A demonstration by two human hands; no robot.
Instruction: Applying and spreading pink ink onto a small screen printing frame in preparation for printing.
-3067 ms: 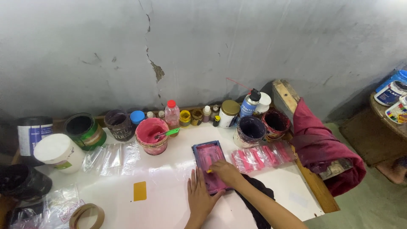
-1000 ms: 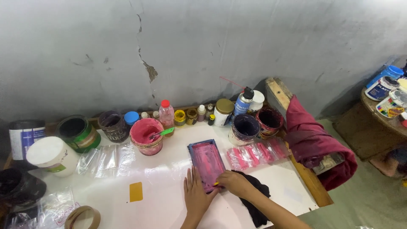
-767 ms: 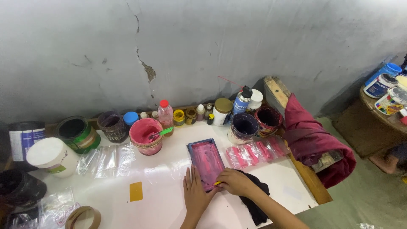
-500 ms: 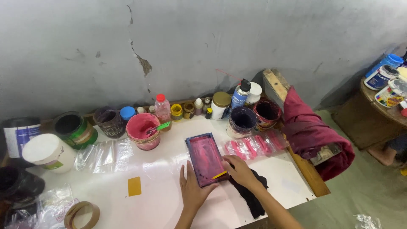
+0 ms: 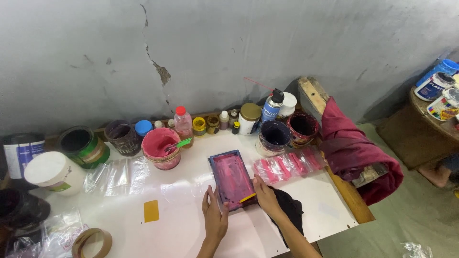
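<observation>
Two hands steady a small printing frame on a white table.

The left hand (image 5: 214, 219) and right hand (image 5: 266, 196) clasp the near corners of the pink-stained frame (image 5: 232, 178), which lies flat mid-table, a yellow scraper (image 5: 247, 198) at its near edge. It looks light and rigid but ink-slick, best held by the rim. A pink paint tub (image 5: 160, 148) stands beyond.
</observation>
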